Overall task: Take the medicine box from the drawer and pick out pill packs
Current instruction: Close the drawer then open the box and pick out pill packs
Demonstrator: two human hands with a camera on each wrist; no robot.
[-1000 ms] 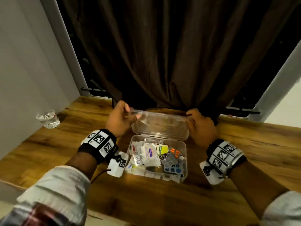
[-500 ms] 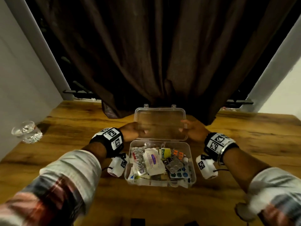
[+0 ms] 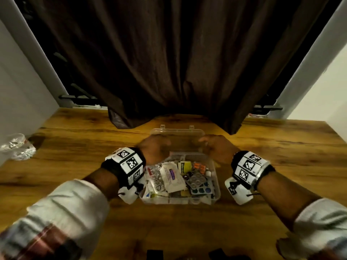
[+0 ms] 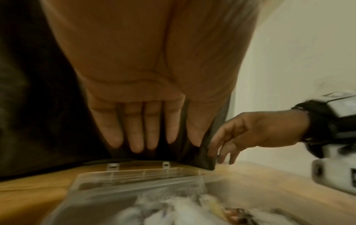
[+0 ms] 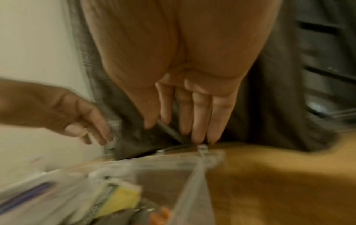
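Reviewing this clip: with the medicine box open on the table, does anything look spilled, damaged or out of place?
Nothing stands out. The medicine box sits open on the wooden table, its lid folded back flat, and the pill packs lie jumbled but inside it. The left hand and right hand hover open over it. A glass stands upright at the far left.

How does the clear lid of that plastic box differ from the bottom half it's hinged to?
The lid is folded back flat on the wooden table and holds nothing; the box base is packed with pill packs and sachets. The lid lies farther from the person, by the curtain; the base sits nearer. Two small latch tabs stick out from the lid's far edge. Both are clear plastic.
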